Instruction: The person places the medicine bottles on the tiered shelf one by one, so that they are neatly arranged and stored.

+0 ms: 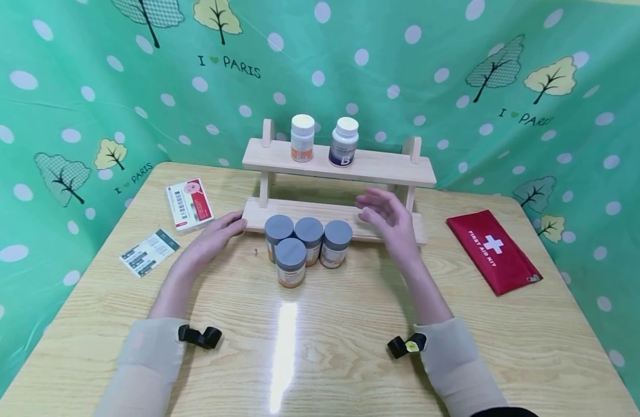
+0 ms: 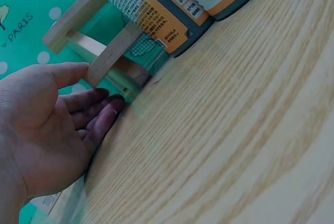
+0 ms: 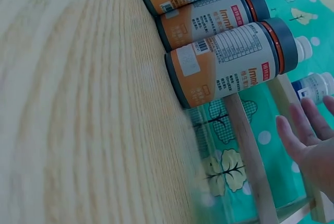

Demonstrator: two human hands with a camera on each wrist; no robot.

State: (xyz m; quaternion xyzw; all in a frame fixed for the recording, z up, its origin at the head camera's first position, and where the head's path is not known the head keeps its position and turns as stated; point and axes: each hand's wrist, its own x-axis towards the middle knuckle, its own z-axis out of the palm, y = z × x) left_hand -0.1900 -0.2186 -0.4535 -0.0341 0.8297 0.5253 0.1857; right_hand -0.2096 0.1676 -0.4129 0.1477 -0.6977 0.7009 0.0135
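My left hand [image 1: 219, 234] is at the left end of a two-tier wooden shelf [image 1: 340, 159], fingertips right at the lower board [image 2: 107, 61]. Its other fingers [image 2: 99, 117] are loosely bent and hold nothing. Over the right part of the lower board, my right hand [image 1: 387, 217] is raised with its fingers [image 3: 295, 132] spread and nothing in them. Between the hands, several grey-lidded supplement jars [image 1: 291, 260] with orange-and-white labels [image 3: 224, 62] stand grouped in front of the shelf. Two white-capped pill bottles [image 1: 302, 138] stand on the upper board, one with a dark blue label [image 1: 343, 152].
Left of the shelf lie a red-and-white medicine box [image 1: 189, 204] and a printed card or packet [image 1: 149, 253]. A red first aid pouch [image 1: 492, 252] lies at the right. Green patterned cloth [image 1: 351, 75] hangs behind the wooden table [image 1: 351, 347].
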